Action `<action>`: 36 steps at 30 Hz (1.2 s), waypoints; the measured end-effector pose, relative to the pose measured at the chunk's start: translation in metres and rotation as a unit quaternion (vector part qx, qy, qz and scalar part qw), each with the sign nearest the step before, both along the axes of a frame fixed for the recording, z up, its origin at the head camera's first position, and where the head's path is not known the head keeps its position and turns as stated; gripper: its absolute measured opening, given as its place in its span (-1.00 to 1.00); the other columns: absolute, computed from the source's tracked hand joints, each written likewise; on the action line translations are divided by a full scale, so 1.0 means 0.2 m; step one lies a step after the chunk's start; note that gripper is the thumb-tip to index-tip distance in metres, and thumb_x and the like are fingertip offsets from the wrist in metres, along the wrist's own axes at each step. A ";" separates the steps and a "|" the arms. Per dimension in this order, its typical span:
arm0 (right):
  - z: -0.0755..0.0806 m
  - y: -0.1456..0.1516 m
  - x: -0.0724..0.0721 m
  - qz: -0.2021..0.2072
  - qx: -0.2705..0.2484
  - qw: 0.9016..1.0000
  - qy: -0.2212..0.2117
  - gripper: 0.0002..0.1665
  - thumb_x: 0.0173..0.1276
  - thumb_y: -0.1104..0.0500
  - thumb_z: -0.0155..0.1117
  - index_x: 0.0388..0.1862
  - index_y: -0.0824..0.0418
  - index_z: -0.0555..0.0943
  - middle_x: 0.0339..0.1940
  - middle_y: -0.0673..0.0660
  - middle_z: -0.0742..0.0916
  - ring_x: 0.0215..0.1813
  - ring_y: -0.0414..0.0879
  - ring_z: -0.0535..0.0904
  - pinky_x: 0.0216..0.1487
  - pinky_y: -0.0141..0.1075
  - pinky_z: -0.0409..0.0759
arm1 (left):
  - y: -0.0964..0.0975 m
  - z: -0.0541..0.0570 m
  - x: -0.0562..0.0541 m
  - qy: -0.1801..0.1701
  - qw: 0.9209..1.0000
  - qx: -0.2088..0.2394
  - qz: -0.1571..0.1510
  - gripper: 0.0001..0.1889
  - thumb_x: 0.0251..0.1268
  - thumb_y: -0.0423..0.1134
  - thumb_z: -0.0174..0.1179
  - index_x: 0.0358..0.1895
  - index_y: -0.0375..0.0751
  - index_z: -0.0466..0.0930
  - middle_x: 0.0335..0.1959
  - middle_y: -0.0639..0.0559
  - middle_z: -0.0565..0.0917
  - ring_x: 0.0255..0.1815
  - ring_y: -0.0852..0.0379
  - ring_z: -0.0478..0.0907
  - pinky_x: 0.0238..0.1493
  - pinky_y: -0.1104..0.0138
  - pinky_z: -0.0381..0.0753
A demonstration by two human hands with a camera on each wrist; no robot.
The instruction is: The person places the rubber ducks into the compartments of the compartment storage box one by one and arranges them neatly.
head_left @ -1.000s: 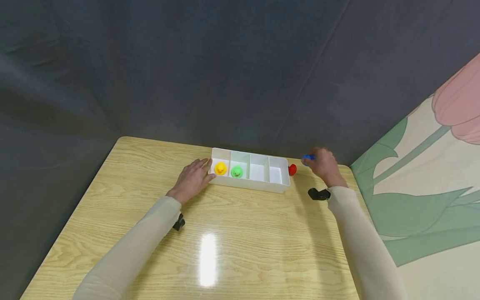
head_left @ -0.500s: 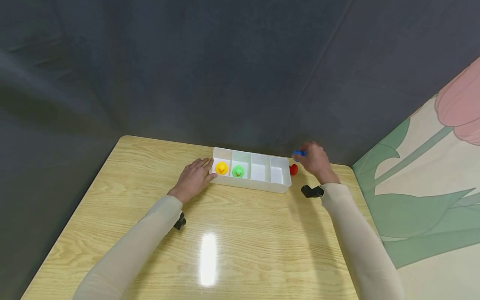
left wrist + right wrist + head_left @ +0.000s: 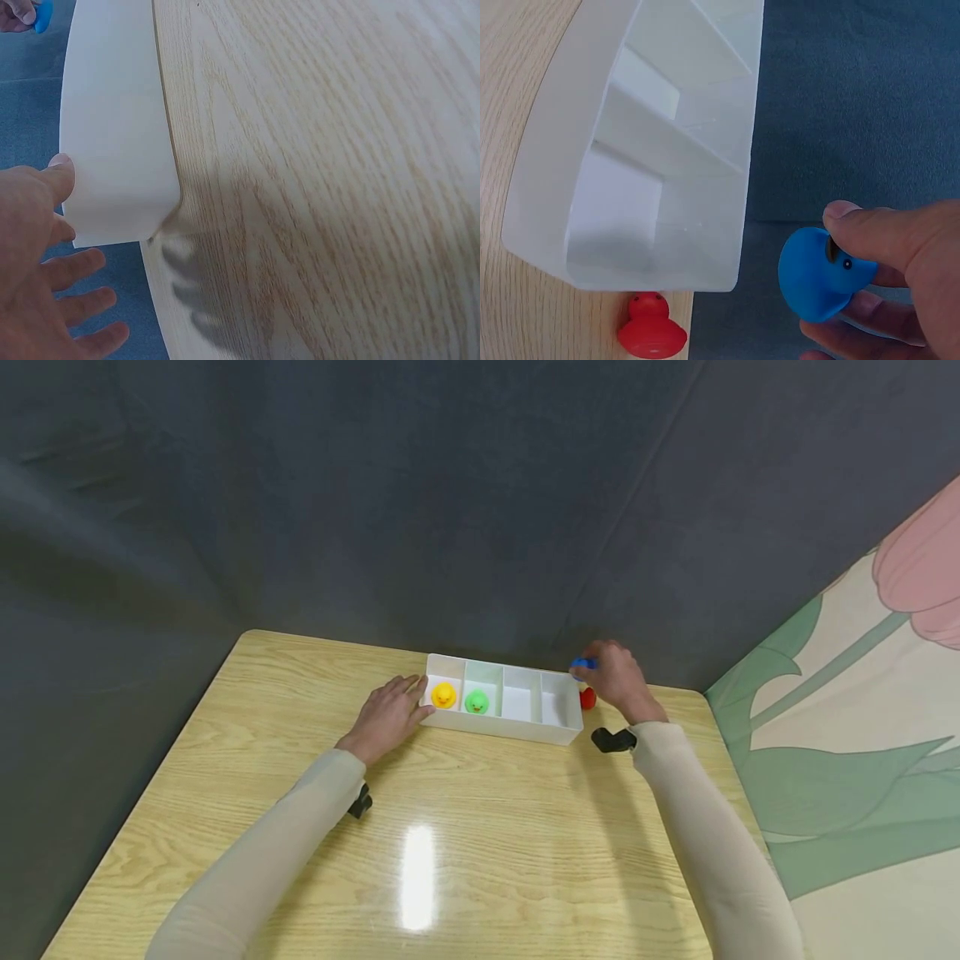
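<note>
Behind the table (image 3: 480, 827) we see a dark curtain (image 3: 450, 510); at centre, the left hand (image 3: 385, 714), fingers loosely spread, touches the tray (image 3: 510, 729), which holds 1 yellow duck (image 3: 443, 696) and 1 green duck (image 3: 476, 702); right of centre, the right hand (image 3: 617, 678) pinches the blue duck (image 3: 808, 274) near the red duck (image 3: 652, 331).

A pale wood-grain table (image 3: 495, 827) with rounded far corners bears a bright streak of glare (image 3: 417, 877). Dark cloth (image 3: 420, 510) hangs behind it and along its left side. To the right, a cream wall (image 3: 892, 893) shows a pink flower (image 3: 918, 564) and green leaves (image 3: 832, 785).
</note>
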State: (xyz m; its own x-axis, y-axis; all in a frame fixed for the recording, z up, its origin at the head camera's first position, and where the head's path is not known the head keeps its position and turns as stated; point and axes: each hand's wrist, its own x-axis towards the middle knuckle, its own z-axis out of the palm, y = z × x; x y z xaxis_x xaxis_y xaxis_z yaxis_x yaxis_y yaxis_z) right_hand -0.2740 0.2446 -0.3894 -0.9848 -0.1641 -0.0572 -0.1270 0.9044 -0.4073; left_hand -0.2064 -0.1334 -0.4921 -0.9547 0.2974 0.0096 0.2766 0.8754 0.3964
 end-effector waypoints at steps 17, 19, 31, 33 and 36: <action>0.01 -0.15 -0.02 0.027 -0.015 0.999 -0.032 -0.60 0.52 0.14 0.39 0.16 0.41 0.69 0.13 0.36 0.71 -0.04 0.13 0.67 0.02 -0.07 0.77 | -0.01 -0.01 0.00 0.000 1.000 0.000 0.000 -0.28 0.72 0.14 0.00 0.69 -0.22 0.19 0.69 -0.27 0.29 0.71 -0.35 0.23 0.65 -0.24 0.32; 0.00 -0.17 -0.02 0.035 -0.021 0.999 -0.031 -0.63 0.52 0.14 0.39 0.13 0.40 0.71 0.10 0.35 0.73 -0.08 0.09 0.67 -0.04 -0.14 0.75 | -0.01 -0.02 0.00 0.001 1.000 0.000 -0.001 -0.28 0.72 0.14 0.00 0.69 -0.22 0.19 0.69 -0.27 0.30 0.70 -0.35 0.24 0.65 -0.24 0.32; -0.03 -0.23 -0.01 0.063 -0.022 0.997 -0.026 -0.71 0.52 0.11 0.42 0.05 0.28 0.77 0.04 0.27 0.80 -0.07 0.07 0.71 -0.06 -0.13 0.70 | 0.00 -0.01 0.00 -0.001 1.000 0.001 0.004 -0.28 0.71 0.12 0.03 0.69 -0.23 0.19 0.69 -0.27 0.30 0.70 -0.36 0.24 0.66 -0.25 0.31; -0.03 -0.23 -0.01 0.069 -0.020 0.997 -0.029 -0.70 0.52 0.10 0.42 0.06 0.28 0.77 0.04 0.26 0.81 -0.03 0.09 0.74 0.00 -0.06 0.73 | 0.00 0.00 0.00 0.000 1.000 0.001 0.004 -0.28 0.71 0.11 0.03 0.69 -0.23 0.20 0.69 -0.27 0.30 0.70 -0.36 0.24 0.65 -0.25 0.31; -0.04 -0.25 -0.01 0.078 -0.018 0.996 -0.033 -0.69 0.52 0.09 0.42 0.08 0.28 0.76 0.04 0.26 0.83 0.03 0.13 0.76 0.08 0.02 0.75 | 0.00 0.00 0.00 0.003 1.000 0.004 0.004 -0.28 0.70 0.12 0.04 0.68 -0.23 0.20 0.69 -0.27 0.31 0.70 -0.35 0.25 0.65 -0.24 0.32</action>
State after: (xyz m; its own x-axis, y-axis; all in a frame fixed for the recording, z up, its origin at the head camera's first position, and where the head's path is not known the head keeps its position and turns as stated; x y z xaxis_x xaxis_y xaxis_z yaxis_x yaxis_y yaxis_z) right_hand -0.2759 0.1955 -0.3974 -0.9417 -0.3171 -0.1124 -0.2359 0.8606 -0.4514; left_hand -0.2061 -0.1328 -0.4924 -0.9568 0.2904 0.0173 0.2725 0.8741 0.4020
